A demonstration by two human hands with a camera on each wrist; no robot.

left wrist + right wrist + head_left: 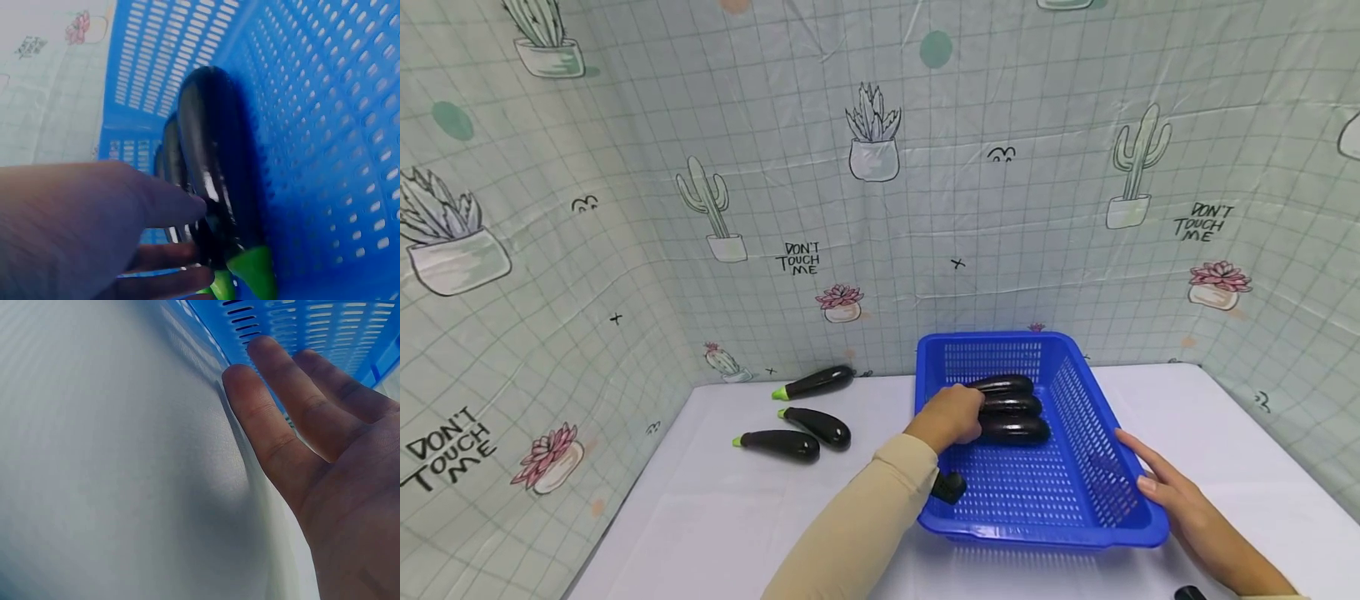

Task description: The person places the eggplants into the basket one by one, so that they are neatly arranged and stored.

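Note:
Three glossy dark eggplants lie side by side in a blue perforated basket (1060,537), stems toward the left. The left hand (953,414) reaches over the basket's left side to their stem ends. In the left wrist view its thumb (178,205) touches beside the nearest eggplant (215,156), and its extended fingers rest near the green stems; thumb and fingers stand apart. The head view hides those fingertips. At the basket's right side, the right hand (1183,500) rests against the wall near the rim, its fingers (262,419) straight along the outside.
Left of the basket on the white tabletop (700,517) lie three more eggplants: one at the back (820,382), one in the middle (822,427) and one in front (786,446). A cactus-print cloth (760,208) hangs behind and at both sides.

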